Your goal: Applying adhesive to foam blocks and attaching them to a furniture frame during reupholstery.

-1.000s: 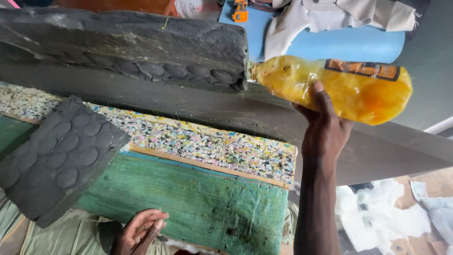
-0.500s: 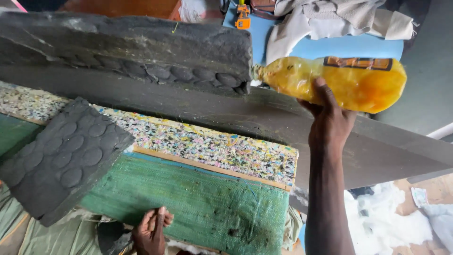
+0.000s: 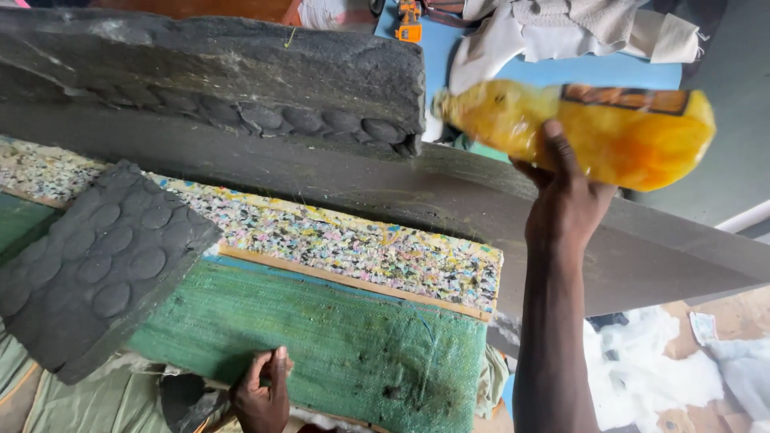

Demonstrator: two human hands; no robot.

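Note:
My right hand is raised and grips a yellow plastic bottle of orange-yellow liquid, held on its side with its neck pointing left toward the end of a dark rubber block with round studs. My left hand rests low at the near edge of a green woven sheet, fingers curled on the edge of a dark piece there. Above the green sheet lies a strip of speckled multicolour foam. A square grey studded rubber pad lies at the left.
A long grey sheet runs under the rubber block. A blue surface at the top carries pale cloths and a small orange object. White stuffing lies on the floor at lower right.
The bottle and my right hand have shifted slightly, the neck staying near the rubber block's end. My left hand has turned and curled onto the sheet's near edge.

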